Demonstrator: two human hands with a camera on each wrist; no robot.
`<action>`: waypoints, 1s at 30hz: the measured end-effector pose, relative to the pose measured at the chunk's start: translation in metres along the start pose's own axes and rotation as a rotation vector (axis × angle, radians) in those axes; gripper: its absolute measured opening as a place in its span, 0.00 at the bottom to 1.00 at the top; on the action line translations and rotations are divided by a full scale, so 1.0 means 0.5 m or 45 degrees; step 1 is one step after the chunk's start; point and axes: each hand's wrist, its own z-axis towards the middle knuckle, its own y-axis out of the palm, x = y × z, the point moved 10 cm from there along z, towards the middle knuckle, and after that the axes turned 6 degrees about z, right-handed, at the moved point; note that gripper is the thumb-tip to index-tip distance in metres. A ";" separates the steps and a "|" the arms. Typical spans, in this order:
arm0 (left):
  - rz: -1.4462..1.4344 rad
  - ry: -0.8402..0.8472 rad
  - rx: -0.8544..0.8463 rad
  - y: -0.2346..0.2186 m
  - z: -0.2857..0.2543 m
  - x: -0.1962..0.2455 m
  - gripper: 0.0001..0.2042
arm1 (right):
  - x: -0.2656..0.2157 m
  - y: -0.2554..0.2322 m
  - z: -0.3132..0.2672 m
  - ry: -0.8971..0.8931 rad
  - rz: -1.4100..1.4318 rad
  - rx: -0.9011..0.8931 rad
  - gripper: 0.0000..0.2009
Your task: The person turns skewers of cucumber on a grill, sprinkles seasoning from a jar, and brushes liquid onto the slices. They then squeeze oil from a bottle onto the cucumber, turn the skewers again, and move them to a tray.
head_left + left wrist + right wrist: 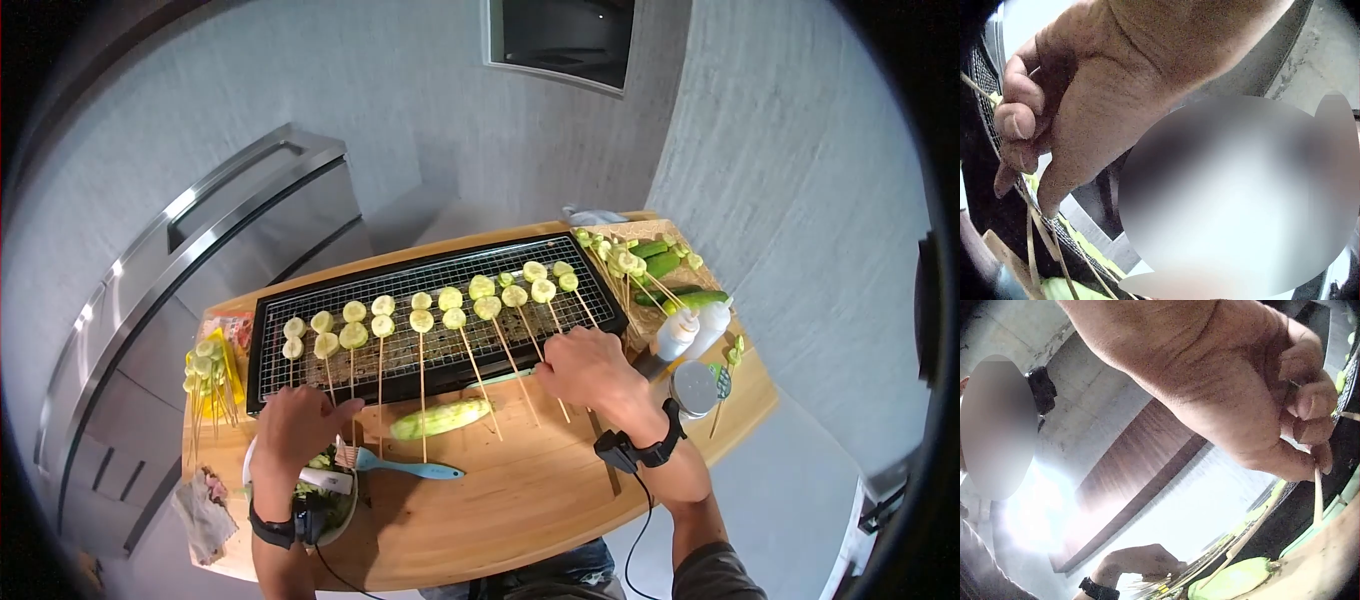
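Note:
Cucumber-like slices on sticks (421,321) lie in a row across a black grill with a wire mesh (400,287). At its front left corner is my left hand (295,425), thumb spread from the fingers; the left wrist view shows thin sticks (1063,256) just beneath the fingertips of this hand (1104,94). My right hand (597,375) is at the grill's front right edge. Seen from the right wrist, this hand (1235,394) pinches a stick (1318,497) between thumb and fingertip, the other fingers curled.
A peeled green vegetable (440,419) and a blue brush (415,468) lie in front of the grill, beside a bowl (347,515). More skewers (207,368) rest at the left. Squeeze bottles (677,333), a jar (694,388) and a board with green vegetables (662,264) stand right.

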 end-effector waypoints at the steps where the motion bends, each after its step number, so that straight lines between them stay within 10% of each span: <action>1: -0.009 0.025 -0.059 0.014 0.000 0.003 0.24 | -0.002 -0.003 -0.001 -0.011 0.002 -0.002 0.14; 24: 0.075 -0.113 0.354 -0.054 -0.010 -0.010 0.16 | -0.005 0.000 -0.001 -0.030 -0.004 -0.015 0.14; 30: -0.031 0.050 0.046 0.005 -0.013 0.039 0.19 | -0.010 -0.008 -0.001 -0.031 -0.010 0.017 0.14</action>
